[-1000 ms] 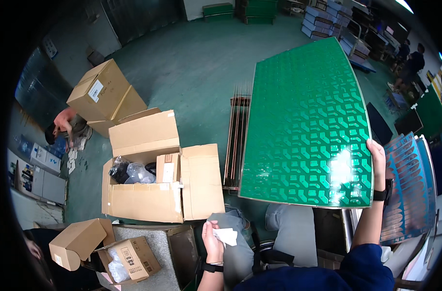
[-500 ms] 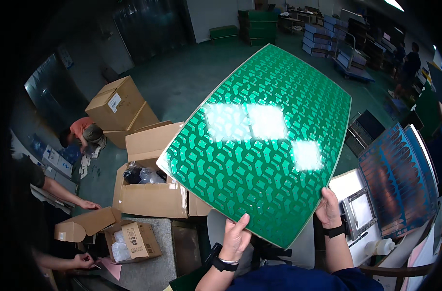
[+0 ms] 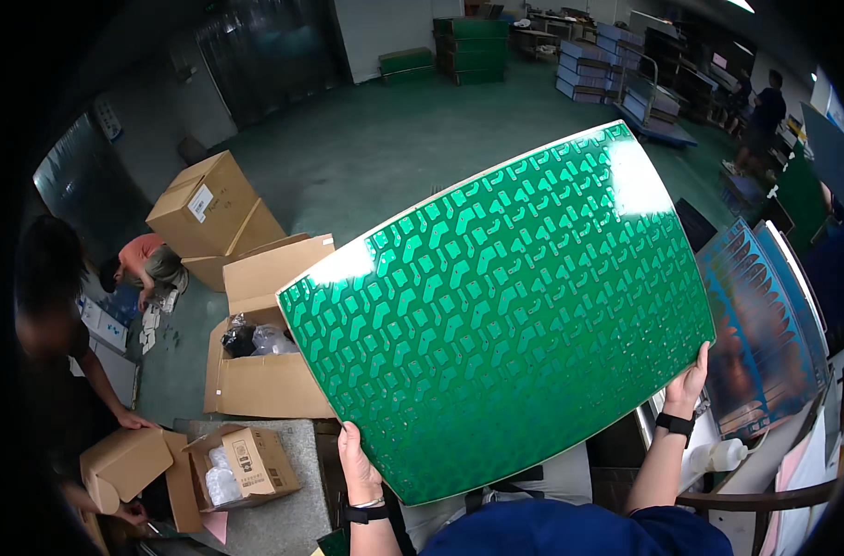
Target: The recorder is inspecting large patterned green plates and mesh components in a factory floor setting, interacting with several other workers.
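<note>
Green and glossy, patterned with rows of small angular shapes, the panel (image 3: 505,324) is held tilted, right of the big open cardboard box (image 3: 272,387), its long axis rising rightward. Forearms raised, the left hand (image 3: 361,468) has its grip clamped on the lower left edge, the right hand (image 3: 686,385) near the lower right corner.

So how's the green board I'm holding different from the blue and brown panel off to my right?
The green board carries rows of small, paler green shapes; the blue and brown panel has brownish areas bordered by blue scallops. The left hand and right hand hold the green board up, while neither grips the blue and brown panel. Both look flat and patterned.
</note>
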Tool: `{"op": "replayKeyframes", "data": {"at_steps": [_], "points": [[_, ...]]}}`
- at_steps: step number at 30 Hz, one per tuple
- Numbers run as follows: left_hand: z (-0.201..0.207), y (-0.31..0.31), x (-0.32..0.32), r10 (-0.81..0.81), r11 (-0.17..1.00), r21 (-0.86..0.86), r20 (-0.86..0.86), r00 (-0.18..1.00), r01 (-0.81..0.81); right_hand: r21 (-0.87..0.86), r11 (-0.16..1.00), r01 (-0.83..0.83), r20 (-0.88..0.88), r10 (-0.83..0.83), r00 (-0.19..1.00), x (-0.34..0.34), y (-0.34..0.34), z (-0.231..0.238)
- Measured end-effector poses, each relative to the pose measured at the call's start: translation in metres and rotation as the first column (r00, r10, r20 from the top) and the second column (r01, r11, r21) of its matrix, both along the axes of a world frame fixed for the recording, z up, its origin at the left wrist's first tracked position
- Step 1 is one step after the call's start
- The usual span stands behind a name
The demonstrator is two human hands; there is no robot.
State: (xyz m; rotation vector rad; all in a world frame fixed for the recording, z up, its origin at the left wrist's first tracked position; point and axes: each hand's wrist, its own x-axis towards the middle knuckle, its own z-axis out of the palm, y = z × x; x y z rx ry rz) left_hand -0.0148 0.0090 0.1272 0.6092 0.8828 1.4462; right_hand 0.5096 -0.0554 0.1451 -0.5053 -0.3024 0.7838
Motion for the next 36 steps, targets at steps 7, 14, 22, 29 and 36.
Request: {"op": "replayKeyframes", "data": {"at_steps": [7,14,22,29,36], "points": [[-0.013,0.008,-0.005,0.165,0.979,-0.073,-0.269,0.949,-0.191,-0.033,0.999,0.041,-0.042,-0.042,0.998,-0.013,-0.011,0.002],[-0.009,0.009,0.003,0.294,0.951,-0.004,-0.293,0.910,-0.309,-0.045,0.999,-0.015,-0.046,0.012,0.999,-0.022,-0.010,0.020],[-0.028,0.007,-0.008,0.279,0.959,0.014,-0.234,0.932,-0.283,-0.048,0.998,-0.029,0.068,0.033,0.997,-0.019,-0.011,0.018],[-0.025,0.014,-0.029,0.279,0.952,-0.044,-0.275,0.920,-0.302,-0.301,0.950,-0.082,0.546,0.242,0.802,0.034,-0.035,0.064],[-0.004,0.016,-0.044,0.257,0.953,-0.061,-0.357,0.898,-0.297,-0.590,0.803,-0.086,0.607,0.512,0.608,0.049,0.022,0.109]]}}
